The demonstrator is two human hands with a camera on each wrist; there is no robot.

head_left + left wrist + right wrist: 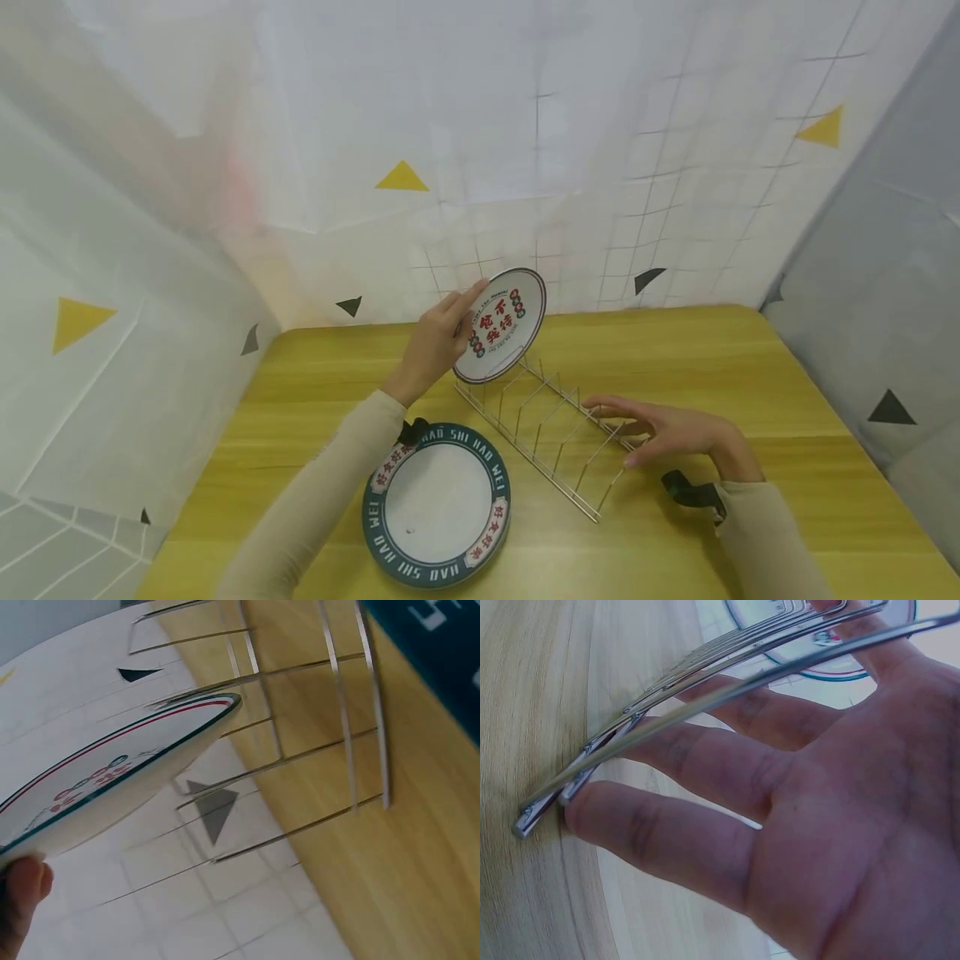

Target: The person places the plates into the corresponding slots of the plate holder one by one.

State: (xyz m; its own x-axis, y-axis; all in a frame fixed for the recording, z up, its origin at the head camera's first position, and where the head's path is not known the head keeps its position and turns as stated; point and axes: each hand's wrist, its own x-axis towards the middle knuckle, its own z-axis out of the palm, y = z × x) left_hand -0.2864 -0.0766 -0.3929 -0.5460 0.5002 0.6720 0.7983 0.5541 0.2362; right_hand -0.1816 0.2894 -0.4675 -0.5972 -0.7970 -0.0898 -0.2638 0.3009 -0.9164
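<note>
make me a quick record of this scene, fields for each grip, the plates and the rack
left grip: pinches the held plate by its edge
held plate: white, red characters, tilted at the rack's far end; contact with the wires unclear
right grip: fingers extended around the rack's near right end, holding no plate
wire rack: metal, a row of upright dividers, standing on the table
second plate: broad green rim, white centre, lying flat left of the rack

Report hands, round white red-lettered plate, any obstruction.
Left hand grips round white plate, tilted at far end of silver wire rack. Right hand at rack's right side. Nothing visible between plate and rack.
</note>
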